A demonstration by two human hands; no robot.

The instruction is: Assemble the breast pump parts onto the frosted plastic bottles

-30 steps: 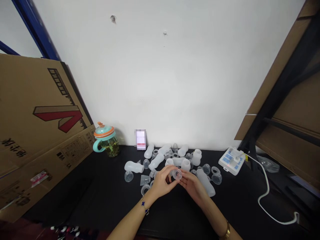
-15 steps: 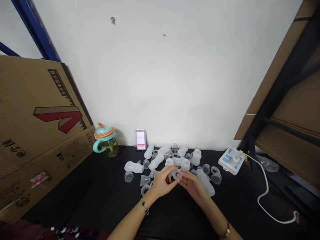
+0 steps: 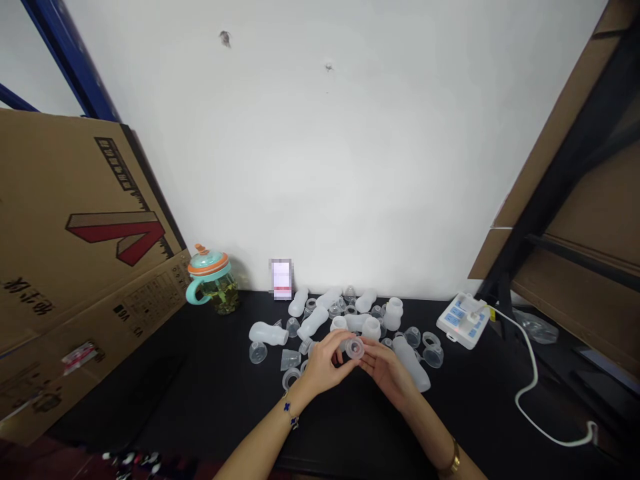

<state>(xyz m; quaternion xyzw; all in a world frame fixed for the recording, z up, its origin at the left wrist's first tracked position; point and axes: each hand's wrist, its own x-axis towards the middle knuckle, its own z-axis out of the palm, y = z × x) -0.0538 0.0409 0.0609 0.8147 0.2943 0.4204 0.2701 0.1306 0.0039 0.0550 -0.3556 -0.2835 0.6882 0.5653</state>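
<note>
Between my two hands, above the black table, is a small translucent bottle nipple, its round rim facing me. My left hand is closed on its left side, thumb below and fingers above. From the right, the fingertips of my right hand pinch the same piece. Just behind lie frosted bottles, among them an upright one, one on its side and one beside my right hand. Clear dome caps and collar rings are scattered around them; my hands cover some parts.
A teal-lidded glass jug stands at the back left by a cardboard box. A lit phone leans on the wall. On the right are a white power strip with its cable and a dark metal frame.
Both hands stay in nearly the same place around the nipple. The view has shifted very slightly; the things on the table lie as before.
</note>
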